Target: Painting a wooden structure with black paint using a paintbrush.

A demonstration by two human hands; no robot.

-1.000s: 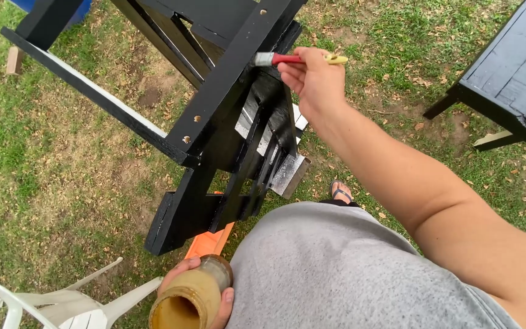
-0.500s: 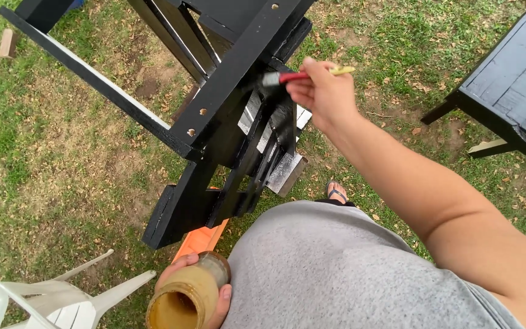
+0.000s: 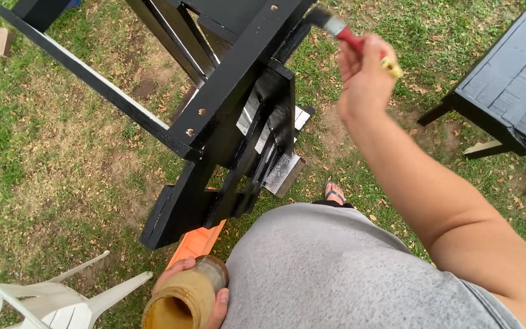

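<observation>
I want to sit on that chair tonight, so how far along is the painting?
Most of the wooden chair frame already looks black. The right hand holds the brush at an upper rail; the left hand holds a jar. Some slats near the bottom look pale, apparently unpainted.

Soft even daylight, overcast look, faint shadows, wet-paint sheen on black wood, slight motion blur, mild wide-angle stretch

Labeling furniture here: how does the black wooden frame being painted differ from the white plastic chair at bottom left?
The black wooden frame is dark, painted, built of flat boards with bolt holes; the white plastic chair is pale moulded plastic with tapered legs. The frame fills the middle by the right hand with its brush; the chair sits off at the corner, near the left hand holding a jar. Both look tipped over on grass.
</observation>
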